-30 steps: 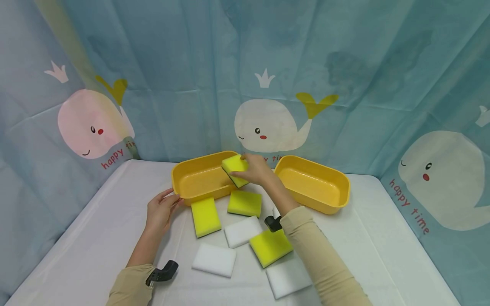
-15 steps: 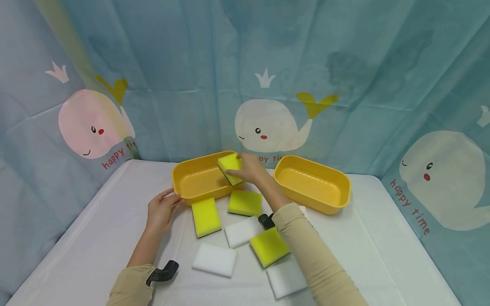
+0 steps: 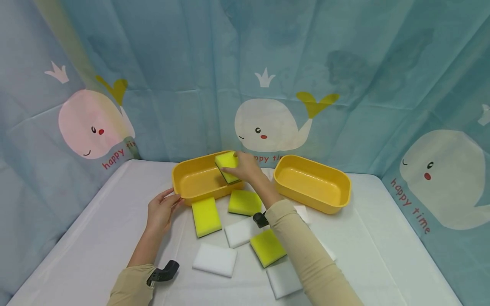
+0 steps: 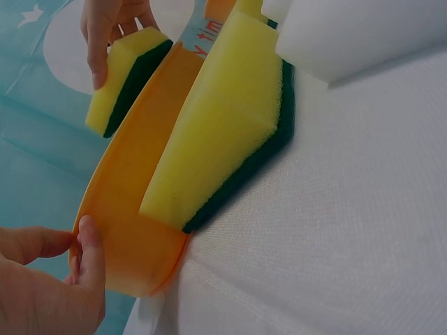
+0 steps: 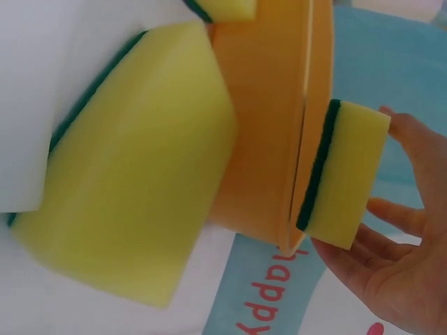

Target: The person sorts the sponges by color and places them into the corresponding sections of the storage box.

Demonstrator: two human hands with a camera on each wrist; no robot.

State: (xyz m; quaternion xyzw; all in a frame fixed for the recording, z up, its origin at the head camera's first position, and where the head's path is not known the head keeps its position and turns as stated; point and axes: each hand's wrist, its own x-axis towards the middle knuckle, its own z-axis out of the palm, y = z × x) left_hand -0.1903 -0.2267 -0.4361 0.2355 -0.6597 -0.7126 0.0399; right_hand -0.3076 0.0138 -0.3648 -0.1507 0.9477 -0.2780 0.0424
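With the fingertips of my left hand, I pinch the near-left rim of the left yellow tub; the left wrist view shows thumb and fingers on either side of that rim. My right hand grips a yellow sponge with a dark green scouring side by its edges, over the right end of the same tub. In the right wrist view this held sponge is tilted, green side towards the tub wall. Two more yellow sponges, one left and one right, lie close against the tub's front.
A second yellow tub stands to the right. Another yellow sponge and several white sponges, one in front, lie on the white-covered table. My right forearm partly covers some of them. A blue whale-print curtain hangs behind.
My right hand has moved a little left with the sponge, further over the left tub. White sponges under the right forearm have come more into sight. My left hand has stayed put.
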